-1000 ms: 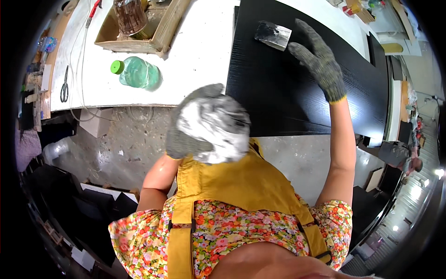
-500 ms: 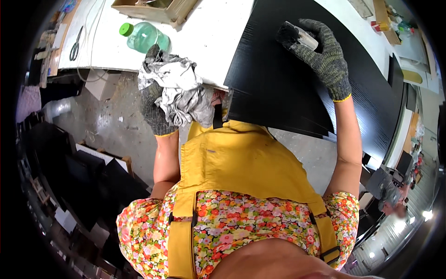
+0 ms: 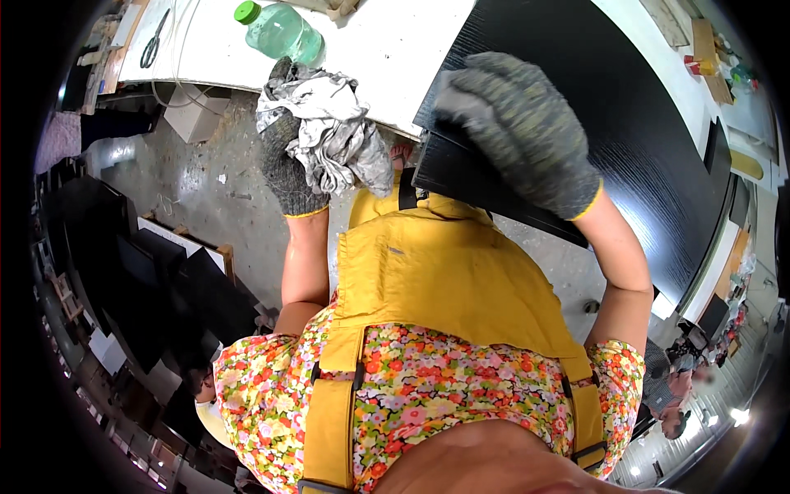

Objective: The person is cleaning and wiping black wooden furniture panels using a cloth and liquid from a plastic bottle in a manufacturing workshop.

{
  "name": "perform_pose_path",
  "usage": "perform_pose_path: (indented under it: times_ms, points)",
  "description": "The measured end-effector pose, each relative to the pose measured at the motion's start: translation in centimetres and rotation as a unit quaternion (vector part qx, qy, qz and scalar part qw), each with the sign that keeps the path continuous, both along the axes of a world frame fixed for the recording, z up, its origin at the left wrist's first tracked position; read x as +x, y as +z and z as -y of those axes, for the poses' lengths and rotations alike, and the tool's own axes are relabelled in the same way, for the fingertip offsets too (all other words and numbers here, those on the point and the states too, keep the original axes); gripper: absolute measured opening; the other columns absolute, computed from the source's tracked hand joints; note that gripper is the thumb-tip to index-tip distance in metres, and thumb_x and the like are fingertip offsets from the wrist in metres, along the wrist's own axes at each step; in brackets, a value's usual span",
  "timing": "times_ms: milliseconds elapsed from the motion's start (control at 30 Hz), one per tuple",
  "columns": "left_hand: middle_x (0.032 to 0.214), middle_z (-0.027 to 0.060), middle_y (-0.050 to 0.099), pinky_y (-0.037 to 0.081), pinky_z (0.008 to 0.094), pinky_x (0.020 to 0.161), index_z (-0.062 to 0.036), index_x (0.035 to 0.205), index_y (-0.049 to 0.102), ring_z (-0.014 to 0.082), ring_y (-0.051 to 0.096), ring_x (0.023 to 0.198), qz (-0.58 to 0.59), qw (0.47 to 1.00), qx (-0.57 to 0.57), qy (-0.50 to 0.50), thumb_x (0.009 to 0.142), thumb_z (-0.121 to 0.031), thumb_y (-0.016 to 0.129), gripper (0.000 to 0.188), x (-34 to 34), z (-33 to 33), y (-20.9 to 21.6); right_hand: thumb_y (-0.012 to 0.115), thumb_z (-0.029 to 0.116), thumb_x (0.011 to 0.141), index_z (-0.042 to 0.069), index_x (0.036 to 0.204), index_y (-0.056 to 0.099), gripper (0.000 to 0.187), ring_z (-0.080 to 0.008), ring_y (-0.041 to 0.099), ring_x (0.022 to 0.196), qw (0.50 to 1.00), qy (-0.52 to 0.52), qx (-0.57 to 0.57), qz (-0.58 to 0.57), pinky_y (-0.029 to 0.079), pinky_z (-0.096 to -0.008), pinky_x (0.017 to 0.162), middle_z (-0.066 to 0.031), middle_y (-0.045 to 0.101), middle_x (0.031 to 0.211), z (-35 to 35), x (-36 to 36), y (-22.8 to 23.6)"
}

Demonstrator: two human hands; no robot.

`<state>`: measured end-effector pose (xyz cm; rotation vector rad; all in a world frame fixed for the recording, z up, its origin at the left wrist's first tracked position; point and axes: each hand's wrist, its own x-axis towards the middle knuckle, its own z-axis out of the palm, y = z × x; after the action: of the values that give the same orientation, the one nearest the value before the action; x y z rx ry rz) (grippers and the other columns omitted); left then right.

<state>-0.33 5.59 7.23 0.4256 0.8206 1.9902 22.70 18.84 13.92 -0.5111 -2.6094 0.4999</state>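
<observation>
Clearly, the gloved left hand (image 3: 286, 160) had a crumpled, smudgy white rag (image 3: 333, 123) in its grip, left of and above the middle of the frame. That grip was closed on the bunched cloth, and loose folds hung out to the right. The rag was off to the side of the black board (image 3: 650, 181), perhaps so it was out of the right hand's way. The gloved right hand (image 3: 527, 136) was over the board, in the upper right. It was blurry, so I could not tell if its grip was wide, narrow or holding something. The board lay on the white tabletop (image 3: 395, 49) and stuck out past the near edge, maybe for easy reach. A bottle (image 3: 284, 34) was at the upper left, away from the board.
</observation>
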Motion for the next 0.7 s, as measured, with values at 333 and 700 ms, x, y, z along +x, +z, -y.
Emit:
perform_pose_path:
  times_ms: [333,700]
  points:
    - [0.14,0.0166,0.05,0.037,0.0406,0.112,0.0019,0.146,0.038,0.0282,0.05,0.129,0.037,0.996,-0.076,0.023,0.086,-0.014,0.056,0.065,-1.1,0.8,-3.1,0.066,0.024,0.083,0.009,0.117,0.066,0.037,-0.0312,0.06,0.104,0.99,0.047,0.103,0.08,0.05,-0.0414,0.089,-0.0117,0.063,0.113,0.1,-2.3,-1.9]
    - [0.128,0.0119,0.06,0.044,0.0358,0.102,0.002,0.128,0.057,0.0216,0.057,0.117,-0.136,0.974,-0.18,0.031,0.099,-0.013,0.05,0.034,-0.5,2.9,-5.1,0.054,0.031,0.092,0.007,0.091,0.071,0.029,-0.0334,0.062,0.095,0.937,-0.265,0.158,0.163,0.047,-0.0442,0.089,-0.016,0.07,0.093,-22.9,-3.3,-1.7]
